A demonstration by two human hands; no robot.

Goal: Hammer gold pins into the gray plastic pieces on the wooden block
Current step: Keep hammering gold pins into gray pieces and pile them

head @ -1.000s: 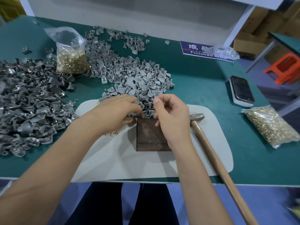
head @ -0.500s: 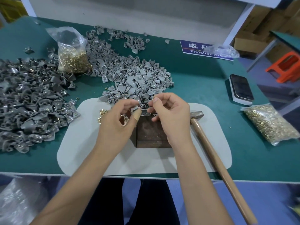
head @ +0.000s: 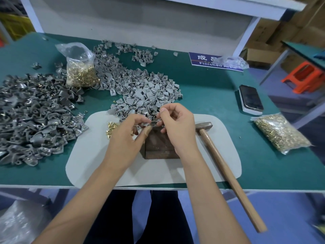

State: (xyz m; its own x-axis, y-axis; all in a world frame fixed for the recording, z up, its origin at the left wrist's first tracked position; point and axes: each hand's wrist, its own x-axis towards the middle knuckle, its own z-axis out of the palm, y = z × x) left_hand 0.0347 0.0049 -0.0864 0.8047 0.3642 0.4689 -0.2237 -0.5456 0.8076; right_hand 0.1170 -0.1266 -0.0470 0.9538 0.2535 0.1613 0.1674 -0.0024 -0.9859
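Observation:
A dark wooden block [head: 159,148] stands on a pale grey mat [head: 91,152] at the table's front. Above its far edge my left hand [head: 129,134] pinches a small gray plastic piece [head: 152,123] between thumb and fingers. My right hand [head: 175,124] is curled just beside it, its fingertips at the same piece; whether it holds a pin is hidden. Loose gold pins [head: 111,127] lie on the mat to the left of my hands. A hammer [head: 221,164] with a wooden handle lies on the mat to the right of the block, untouched.
A heap of light gray pieces [head: 146,92] lies behind the mat and a darker heap [head: 33,117] spreads at the left. One open bag of gold pins [head: 80,67] stands at the back left, another bag [head: 279,132] lies at the right. A phone [head: 250,99] rests at the right.
Both hands have lifted off the block's far edge and now work a gray piece between their fingertips just above it. My left hand has uncovered the loose pins.

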